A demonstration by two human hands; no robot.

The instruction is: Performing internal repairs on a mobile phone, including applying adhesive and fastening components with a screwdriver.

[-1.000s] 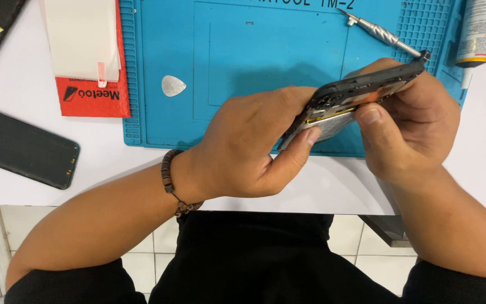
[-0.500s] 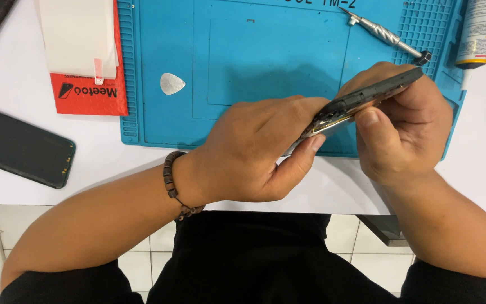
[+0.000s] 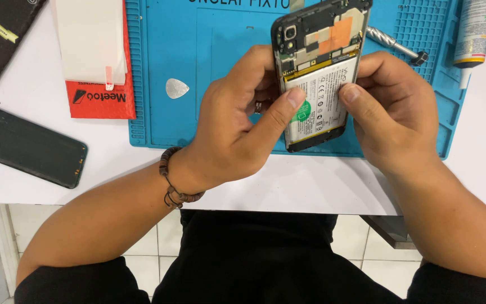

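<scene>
You hold the phone (image 3: 317,73) up over the blue mat (image 3: 220,67), its back off and its white battery (image 3: 319,98) facing you. Your left hand (image 3: 237,124) grips the left edge, thumb pressed flat on the battery. Your right hand (image 3: 392,107) grips the right edge, thumb on the battery too. This looks like the step of checking or loosening the battery. Next you likely need a thin tool, like the pick (image 3: 176,88) on the mat, and a slow, soft push.
</scene>
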